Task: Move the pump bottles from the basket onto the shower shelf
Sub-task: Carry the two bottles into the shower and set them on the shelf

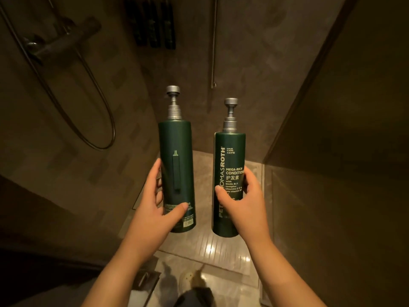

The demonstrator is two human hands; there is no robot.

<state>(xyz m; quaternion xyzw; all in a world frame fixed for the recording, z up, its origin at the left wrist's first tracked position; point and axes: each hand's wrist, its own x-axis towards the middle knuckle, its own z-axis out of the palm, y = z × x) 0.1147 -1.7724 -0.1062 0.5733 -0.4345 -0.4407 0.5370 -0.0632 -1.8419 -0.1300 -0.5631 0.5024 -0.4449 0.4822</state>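
Observation:
Two dark green pump bottles with silver pump heads are held upright in the air at the middle of the view. My left hand [155, 200] grips the left bottle [177, 160] near its base; its back faces me, with a raised vertical rib and a barcode. My right hand [243, 200] grips the right bottle [230, 156], whose front label reads "conditioner". The two bottles stand apart, side by side. High on the far wall is a dark wall holder [152, 23] with what look like three dark bottles, blurred. No basket is in view.
A shower mixer [64, 38] with a looping metal hose [97, 120] is on the left wall. A thin vertical metal bar [213, 41] runs down the far wall. A glass panel stands at the right. Below lie the wet shower floor [210, 247] and a floor drain [188, 278].

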